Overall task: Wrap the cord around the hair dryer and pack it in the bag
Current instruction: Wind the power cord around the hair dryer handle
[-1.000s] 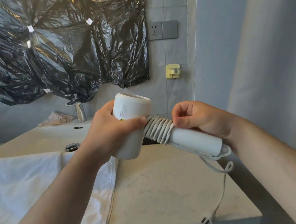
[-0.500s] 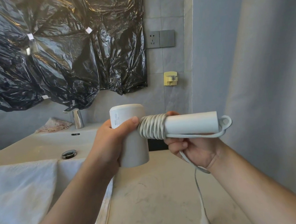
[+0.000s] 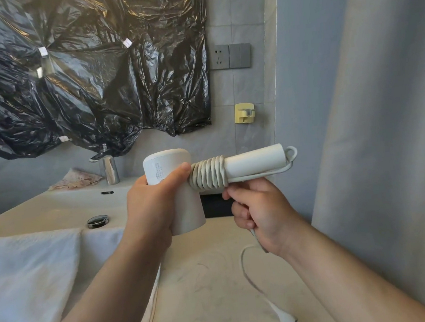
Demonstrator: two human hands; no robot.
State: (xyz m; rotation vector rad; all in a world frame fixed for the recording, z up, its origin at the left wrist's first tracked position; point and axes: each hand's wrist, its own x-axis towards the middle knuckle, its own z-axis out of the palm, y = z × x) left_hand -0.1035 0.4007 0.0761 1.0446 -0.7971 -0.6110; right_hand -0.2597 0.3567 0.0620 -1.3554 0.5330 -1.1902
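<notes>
Two hands on this one, both busy. Middle of the frame: the left hand is wrapped round the barrel of the white hair dryer, thumb lying across the front right where the handle joins. The barrel stands upright and the handle sticks out to the right, roughly level, held up in the air above the counter.

The cord is wound in a tight stack of turns round the handle's inner end, next to the barrel. The outer half of the handle is bare, with a small loop of cord at its tip.

Just under the handle, the right hand has its fingers curled round the loose cord. From the bottom of that fist the cord curves down to the plug, at the bottom edge of the frame.

Other stuff: white towel lower left, sink with a chrome faucet left of centre, crinkly black plastic sheet taped across the upper left, grey wall outlet and a yellow hook above the dryer, pale curtain down the right side.
</notes>
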